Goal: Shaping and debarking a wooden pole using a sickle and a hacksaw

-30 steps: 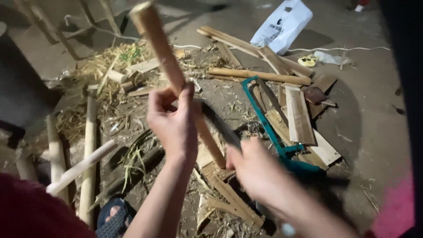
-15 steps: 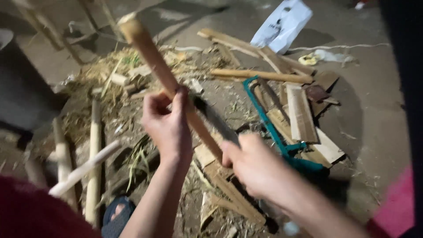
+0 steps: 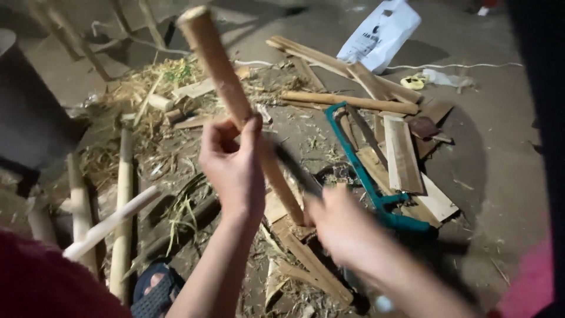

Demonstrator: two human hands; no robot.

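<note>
Left hand (image 3: pixel 232 168) grips the bamboo pole (image 3: pixel 235 106) upright to steady it while the blurred right hand (image 3: pixel 338 227) seemingly clasps a dark blade (image 3: pixel 297 171) against it.

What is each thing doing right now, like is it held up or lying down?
Bamboo stick: tilted, lower end on the ground, gripped by the left hand.
Knife blade: held by the right hand, against the stick.
Teal hacksaw: lying flat on the ground.
White plastic bag: lying on the ground.
Bamboo poles: lying on the ground.
</note>
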